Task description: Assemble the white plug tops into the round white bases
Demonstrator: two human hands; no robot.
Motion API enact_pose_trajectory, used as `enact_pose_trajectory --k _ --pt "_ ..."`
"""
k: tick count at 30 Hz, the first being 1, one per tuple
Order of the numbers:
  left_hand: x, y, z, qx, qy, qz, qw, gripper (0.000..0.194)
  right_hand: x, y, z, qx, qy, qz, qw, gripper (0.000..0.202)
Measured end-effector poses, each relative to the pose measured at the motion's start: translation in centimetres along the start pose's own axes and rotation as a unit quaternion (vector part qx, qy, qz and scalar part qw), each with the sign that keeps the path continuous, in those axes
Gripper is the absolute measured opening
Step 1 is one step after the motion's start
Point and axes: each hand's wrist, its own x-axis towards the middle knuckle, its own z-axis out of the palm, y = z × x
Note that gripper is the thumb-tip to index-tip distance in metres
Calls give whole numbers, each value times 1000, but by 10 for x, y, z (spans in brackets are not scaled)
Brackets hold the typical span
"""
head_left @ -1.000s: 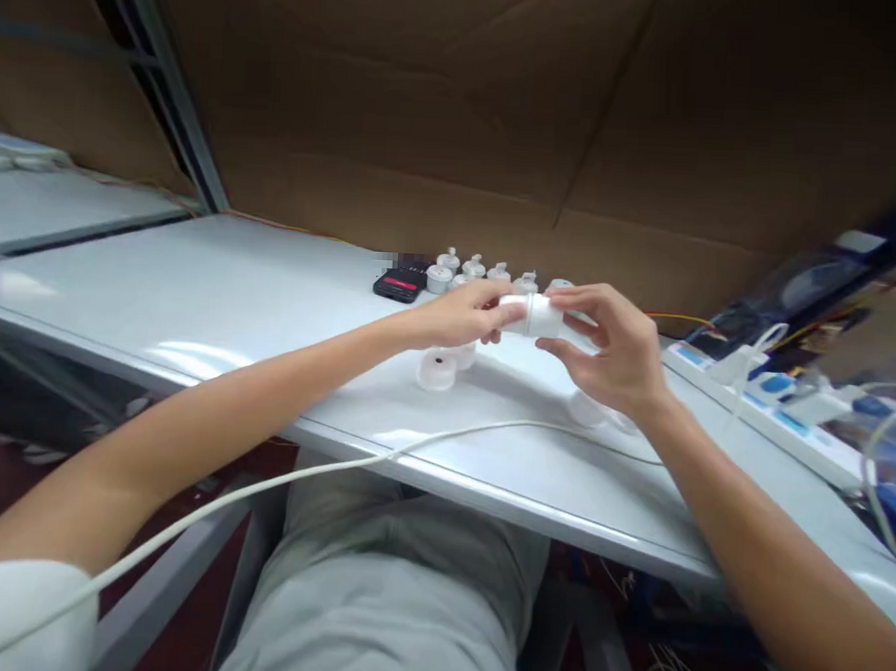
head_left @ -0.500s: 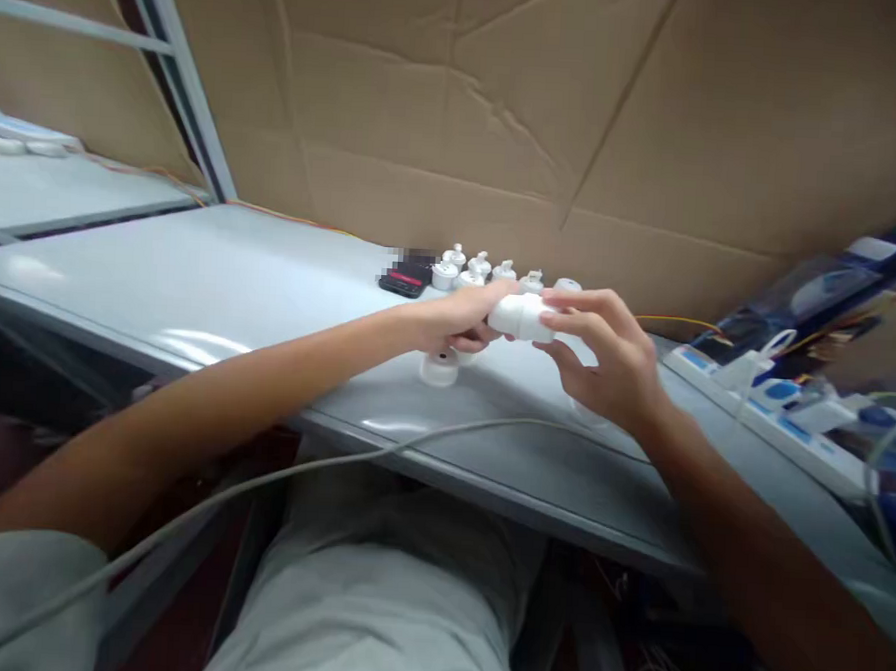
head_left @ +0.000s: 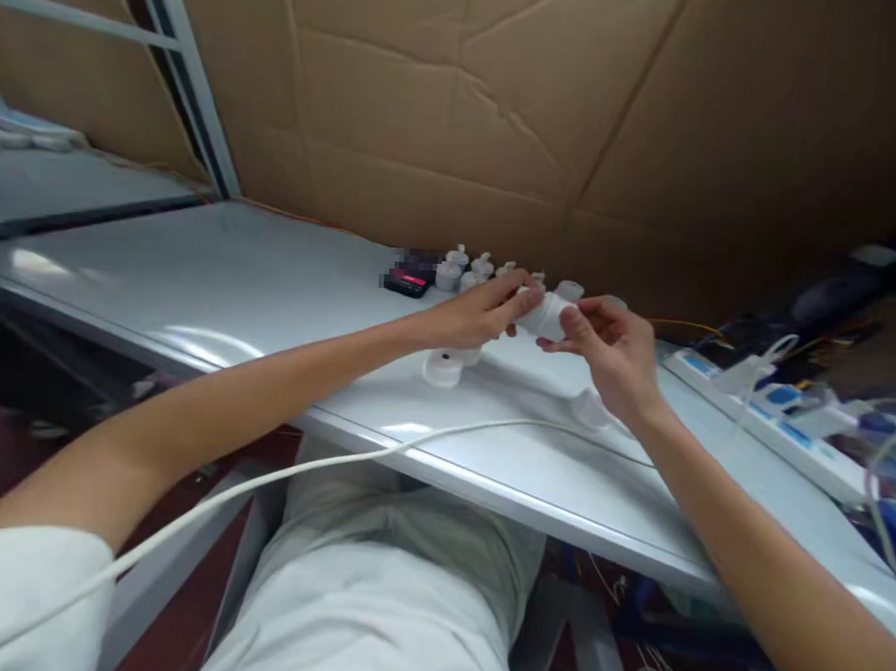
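The fingers of the left hand point(head_left: 473, 315) and right hand point(head_left: 627, 365) grasp opposite ends of the white cylindrical part point(head_left: 546, 316) above the counter point(head_left: 307, 288), its handling apparently unfinished, with other white parts point(head_left: 448, 275) grouped behind.

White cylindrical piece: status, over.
Left hand and right hand both gripping white cylindrical piece, held above table. White cable crosses table nearer the body, below the hands in view.
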Motion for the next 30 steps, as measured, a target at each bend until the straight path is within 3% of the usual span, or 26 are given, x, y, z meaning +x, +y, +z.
enact_pose_trajectory --k 5,8,11,14,17,20,26,30 --pt "-1 -4 -6 165 28 180 969 30 8 -1 5 134 13 211 968 47" --pt "-4 -1 -7 218 26 215 951 24 8 -3 4 152 4 251 956 42" --pt "-4 0 -6 239 16 223 945 27 9 -6 -3 95 -7 197 976 47" --pt "-3 -3 -8 253 1 202 946 41 13 -7 -17 -67 45 57 995 44" --pt "-2 -5 -12 270 -12 170 948 42 25 -2 -34 -247 117 -64 960 36" --pt "-2 -3 -16 276 -15 162 947 32 42 8 -45 -339 109 -59 933 30" --pt "-2 1 -17 292 -13 142 946 23 68 36 -51 -481 -20 -29 876 24" --pt "-2 0 -17 301 -21 130 944 21 69 41 -52 -527 -31 -1 850 33"
